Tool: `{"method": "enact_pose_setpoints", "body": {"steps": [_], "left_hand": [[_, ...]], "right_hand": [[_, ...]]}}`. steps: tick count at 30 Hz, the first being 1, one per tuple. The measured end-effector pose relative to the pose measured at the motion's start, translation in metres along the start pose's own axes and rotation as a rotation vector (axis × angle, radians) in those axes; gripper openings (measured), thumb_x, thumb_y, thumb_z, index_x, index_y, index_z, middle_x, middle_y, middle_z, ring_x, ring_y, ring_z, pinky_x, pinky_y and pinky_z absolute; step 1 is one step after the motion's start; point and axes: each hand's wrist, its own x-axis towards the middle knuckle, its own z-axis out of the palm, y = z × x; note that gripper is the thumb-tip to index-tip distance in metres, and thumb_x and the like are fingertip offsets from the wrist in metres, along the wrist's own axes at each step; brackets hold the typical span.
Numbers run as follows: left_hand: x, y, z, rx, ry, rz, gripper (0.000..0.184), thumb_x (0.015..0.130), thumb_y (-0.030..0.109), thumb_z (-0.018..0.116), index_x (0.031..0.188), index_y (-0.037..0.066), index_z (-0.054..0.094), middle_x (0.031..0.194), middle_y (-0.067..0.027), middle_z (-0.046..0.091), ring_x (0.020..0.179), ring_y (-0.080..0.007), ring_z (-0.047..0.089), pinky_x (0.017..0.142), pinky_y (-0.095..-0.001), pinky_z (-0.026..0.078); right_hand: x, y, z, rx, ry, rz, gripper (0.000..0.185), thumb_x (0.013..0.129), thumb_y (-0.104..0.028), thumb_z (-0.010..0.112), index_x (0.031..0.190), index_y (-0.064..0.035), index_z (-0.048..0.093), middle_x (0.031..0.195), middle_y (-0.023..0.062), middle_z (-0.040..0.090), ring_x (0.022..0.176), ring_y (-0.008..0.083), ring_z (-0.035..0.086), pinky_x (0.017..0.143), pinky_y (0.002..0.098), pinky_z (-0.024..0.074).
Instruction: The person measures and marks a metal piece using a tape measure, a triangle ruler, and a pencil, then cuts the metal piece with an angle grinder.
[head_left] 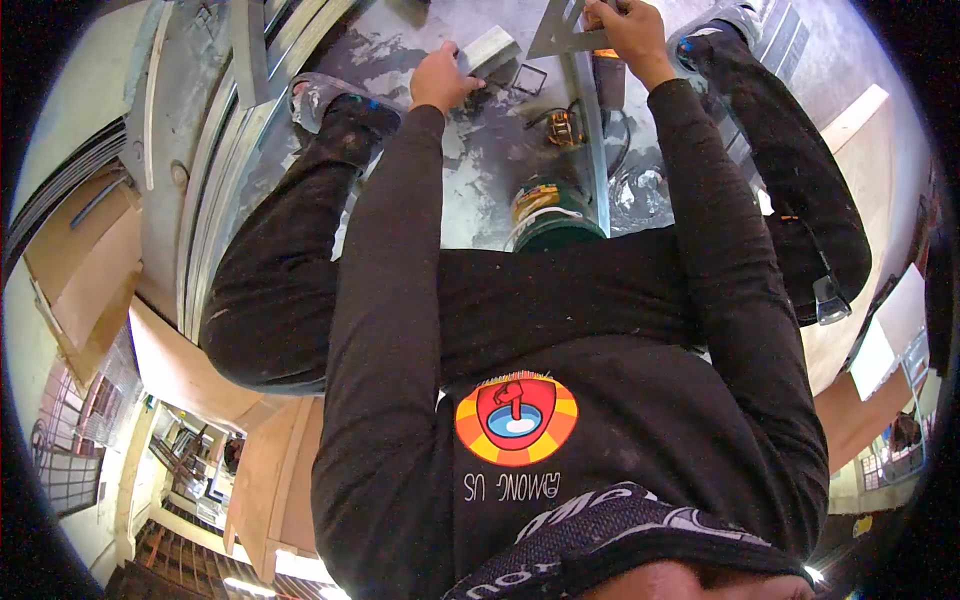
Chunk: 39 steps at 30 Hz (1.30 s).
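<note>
My left hand (440, 80) grips a short, pale grey metal bar (488, 50) close to the floor, fingers and thumb on its near end. Beside that bar's far end lies a small dark square frame-like piece (528, 79). My right hand (637, 38) holds a flat grey triangular square (562, 30) at the top of the view, its upper part cut off by the edge. Beneath the right hand is a black and orange tool (607, 75), partly hidden. A long metal profile (592, 150) runs on the floor between my arms.
A yellow and black object (565, 127) lies between my feet. Nearer stands a dark green container (555, 228) with yellow on it. Long metal bars (225, 150) lie at the left, wooden boards (855, 160) at the right. My legs are bent on both sides.
</note>
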Motion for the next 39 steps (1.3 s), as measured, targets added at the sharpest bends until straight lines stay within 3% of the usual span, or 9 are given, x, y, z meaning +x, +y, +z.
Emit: {"method": "enact_pose_setpoints", "body": {"steps": [8, 10, 21, 23, 27, 29, 32, 35, 39], "left_hand": [[0.019, -0.027, 0.018, -0.242, -0.066, 0.054, 0.080, 0.060, 0.059, 0.089, 0.112, 0.000, 0.072, 0.103, -0.0206, 0.073, 0.095, -0.0384, 0.070, 0.084, -0.0454, 0.055], [0.018, -0.030, 0.021, -0.286, -0.087, 0.028, 0.079, 0.061, 0.059, 0.088, 0.112, 0.001, 0.073, 0.103, -0.0213, 0.073, 0.095, -0.0381, 0.070, 0.086, -0.0446, 0.055], [0.011, -0.026, 0.020, -0.329, 0.096, -0.052, 0.078, 0.064, 0.062, 0.085, 0.111, 0.001, 0.072, 0.099, -0.0205, 0.073, 0.096, -0.0366, 0.070, 0.087, -0.0437, 0.055], [0.005, -0.018, 0.015, -0.173, 0.245, 0.055, 0.074, 0.064, 0.057, 0.086, 0.110, 0.001, 0.069, 0.098, -0.0196, 0.073, 0.094, -0.0372, 0.070, 0.087, -0.0437, 0.055], [0.004, -0.009, 0.008, -0.159, 0.086, 0.026, 0.068, 0.064, 0.049, 0.089, 0.108, 0.002, 0.067, 0.098, -0.0215, 0.072, 0.094, -0.0397, 0.069, 0.087, -0.0445, 0.055], [0.003, -0.007, 0.000, -0.215, 0.008, 0.042, 0.055, 0.069, 0.034, 0.088, 0.110, 0.001, 0.069, 0.094, -0.0174, 0.073, 0.090, -0.0334, 0.071, 0.083, -0.0418, 0.057], [0.009, -0.025, 0.007, -0.667, -0.337, 0.005, 0.058, 0.074, 0.034, 0.087, 0.120, 0.003, 0.069, 0.102, -0.0122, 0.073, 0.088, -0.0215, 0.070, 0.076, -0.0354, 0.057], [0.000, -0.025, 0.011, -0.793, -0.387, -0.169, 0.048, 0.081, 0.026, 0.082, 0.121, 0.004, 0.070, 0.094, -0.0060, 0.071, 0.075, -0.0121, 0.063, 0.069, -0.0290, 0.056], [0.004, -0.035, 0.022, -0.762, -0.350, -0.115, 0.042, 0.082, 0.019, 0.078, 0.117, -0.003, 0.071, 0.094, -0.0115, 0.074, 0.077, -0.0161, 0.069, 0.064, -0.0317, 0.056]], "right_hand": [[-0.012, 0.012, -0.001, -0.037, -0.063, 0.084, 0.025, 0.094, -0.019, 0.065, 0.083, 0.0022, 0.070, 0.066, 0.0089, 0.068, 0.061, 0.0160, 0.065, 0.060, 0.0347, 0.0515], [-0.009, 0.036, 0.005, -0.005, -0.125, 0.120, 0.026, 0.091, -0.025, 0.069, 0.106, -0.0062, 0.076, 0.078, 0.0085, 0.073, 0.069, 0.0141, 0.070, 0.066, 0.0277, 0.0530], [-0.012, 0.054, 0.018, -0.190, -0.175, -0.003, 0.035, 0.091, -0.035, 0.071, 0.098, -0.0011, 0.074, 0.075, 0.0062, 0.072, 0.068, 0.0140, 0.071, 0.065, 0.0296, 0.0536], [-0.016, 0.058, 0.020, -0.191, -0.183, -0.028, 0.036, 0.091, -0.037, 0.071, 0.096, -0.0008, 0.074, 0.074, 0.0061, 0.072, 0.068, 0.0142, 0.072, 0.065, 0.0302, 0.0537], [-0.024, 0.048, 0.024, -0.261, -0.267, 0.052, 0.038, 0.091, -0.038, 0.071, 0.090, -0.0001, 0.072, 0.072, 0.0053, 0.070, 0.066, 0.0138, 0.070, 0.064, 0.0306, 0.0530], [-0.028, 0.044, 0.025, -0.265, -0.293, 0.063, 0.039, 0.091, -0.039, 0.071, 0.088, -0.0001, 0.071, 0.071, 0.0045, 0.069, 0.066, 0.0132, 0.069, 0.063, 0.0311, 0.0523], [-0.031, 0.055, 0.034, -0.052, -0.307, 0.148, 0.039, 0.091, -0.039, 0.071, 0.086, -0.0003, 0.071, 0.074, 0.0036, 0.068, 0.065, 0.0127, 0.066, 0.062, 0.0319, 0.0502], [-0.035, 0.041, 0.036, 0.045, -0.378, 0.280, 0.037, 0.092, -0.037, 0.071, 0.085, -0.0001, 0.070, 0.077, 0.0031, 0.067, 0.068, 0.0121, 0.066, 0.064, 0.0307, 0.0505], [-0.034, 0.054, 0.048, 0.096, -0.418, 0.259, 0.035, 0.089, -0.033, 0.070, 0.088, 0.0020, 0.072, 0.077, 0.0057, 0.068, 0.070, 0.0144, 0.067, 0.067, 0.0301, 0.0537]]}}
